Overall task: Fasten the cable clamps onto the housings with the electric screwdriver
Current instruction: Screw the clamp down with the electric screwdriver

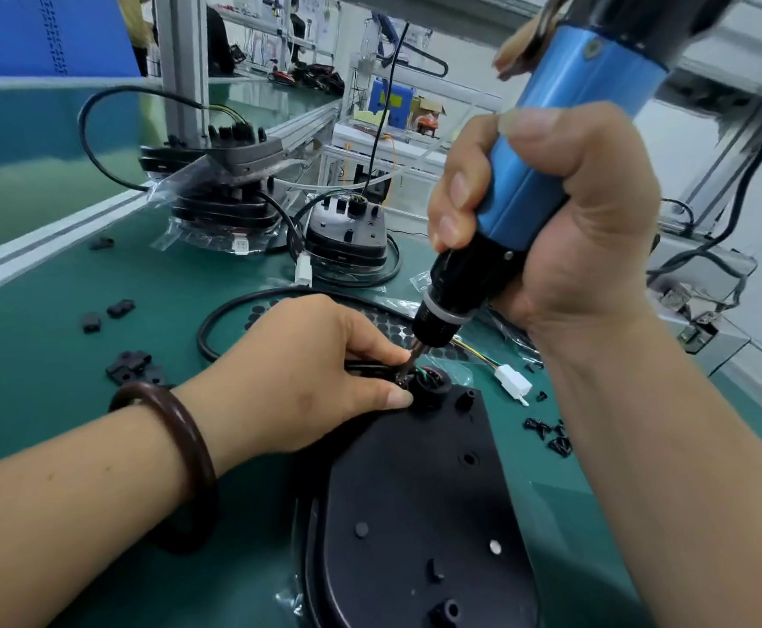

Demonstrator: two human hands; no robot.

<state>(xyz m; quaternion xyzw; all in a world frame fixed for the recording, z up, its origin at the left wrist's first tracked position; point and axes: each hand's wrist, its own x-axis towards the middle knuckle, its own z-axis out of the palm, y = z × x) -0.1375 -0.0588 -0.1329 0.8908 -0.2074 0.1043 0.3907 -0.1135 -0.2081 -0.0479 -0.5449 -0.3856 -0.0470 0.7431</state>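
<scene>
Gripping the screwdriver (533, 183), right hand (564, 210) above the housing (415, 491).

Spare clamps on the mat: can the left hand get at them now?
Probably yes: the spare clamps lie bare on the mat beside the left hand. It pinches the clamp under the bit, so must let go first.

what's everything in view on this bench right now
electric screwdriver: one, blue and black, bit down at the housing's port
housing: one, black, nearest on the mat
stacked housings: two stacks, black, at back
loose clamps: several, black, mat's left
screws: small pile, black, right of housing
connectors: three, white, one by the bit, two by stacks
cable: one, black, looped on the mat
bracelet: one, brown, left wrist
left hand: pinches the cable by the bit
right hand: grips the electric screwdriver
</scene>
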